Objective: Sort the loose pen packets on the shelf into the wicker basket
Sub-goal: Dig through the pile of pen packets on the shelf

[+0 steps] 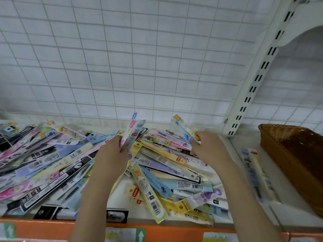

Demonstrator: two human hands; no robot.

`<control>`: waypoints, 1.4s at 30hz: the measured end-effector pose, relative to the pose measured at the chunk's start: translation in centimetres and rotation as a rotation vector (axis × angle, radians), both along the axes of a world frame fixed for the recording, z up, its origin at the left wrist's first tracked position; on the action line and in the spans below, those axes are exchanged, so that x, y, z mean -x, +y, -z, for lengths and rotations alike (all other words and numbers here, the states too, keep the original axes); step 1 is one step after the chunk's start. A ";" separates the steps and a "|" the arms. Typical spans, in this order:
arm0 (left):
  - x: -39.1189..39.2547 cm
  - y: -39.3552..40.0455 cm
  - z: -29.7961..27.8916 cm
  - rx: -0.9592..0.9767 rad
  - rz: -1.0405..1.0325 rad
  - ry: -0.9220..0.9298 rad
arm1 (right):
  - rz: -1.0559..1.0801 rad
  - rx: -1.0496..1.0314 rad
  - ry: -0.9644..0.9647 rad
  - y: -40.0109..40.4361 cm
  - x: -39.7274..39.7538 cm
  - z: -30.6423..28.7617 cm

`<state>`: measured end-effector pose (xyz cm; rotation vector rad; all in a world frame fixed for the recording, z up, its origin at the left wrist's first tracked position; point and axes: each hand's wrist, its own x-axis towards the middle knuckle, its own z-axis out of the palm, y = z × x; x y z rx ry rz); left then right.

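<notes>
Near edge: orange shelf lip (52,227). Beyond: large heap of pen packets (57,165) unsorted on shelf. Left hand (111,154) gripping several upright packets (132,131); right hand (208,145) pinching one packet (183,128). Far right: wicker basket (288,147), interior hidden. Task apparently early.

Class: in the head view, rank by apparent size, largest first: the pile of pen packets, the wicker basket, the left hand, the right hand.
1. pile of pen packets
2. wicker basket, partly cut off by the frame
3. left hand and right hand: look alike, unranked
</notes>
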<state>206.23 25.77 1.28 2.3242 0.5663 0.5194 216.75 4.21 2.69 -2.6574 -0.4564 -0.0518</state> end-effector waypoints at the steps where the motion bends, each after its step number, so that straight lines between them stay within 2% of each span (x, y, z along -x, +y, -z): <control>1: 0.0 0.0 0.0 0.022 -0.002 -0.005 | 0.016 -0.024 -0.020 -0.3 0.1 -0.2; 4: -0.1 0.1 -0.1 0.135 -0.002 -0.049 | 0.051 -0.077 -0.023 -0.8 0.3 -0.8; 9: 0.4 -0.6 -1.2 0.135 -0.042 -0.089 | 0.042 -0.139 0.009 -0.6 0.6 -1.2; 13: 1.0 -0.1 -1.2 0.108 -0.032 -0.048 | 0.016 -0.028 -0.046 0.1 0.0 -0.7; 16: 1.3 0.7 -0.9 0.075 -0.054 -0.022 | -0.014 0.038 0.013 0.8 -0.9 -0.2; 19: 1.7 1.3 -0.8 0.073 -0.086 -0.054 | -0.067 0.069 0.063 1.7 -2.1 0.5; 27: 2.2 2.0 -0.8 0.131 -0.128 -0.123 | -0.091 0.307 -0.033 3.4 -4.0 0.4; 34: 2.4 2.1 -0.8 0.074 -0.102 -0.075 | -0.107 0.319 0.002 4.2 -4.6 0.4; 39: 2.5 2.1 -0.9 0.059 -0.102 -0.039 | -0.118 0.346 0.101 4.4 -5.2 1.4; 42: 2.4 2.0 -1.0 0.042 -0.086 -0.010 | -0.117 0.321 0.081 4.5 -5.3 1.8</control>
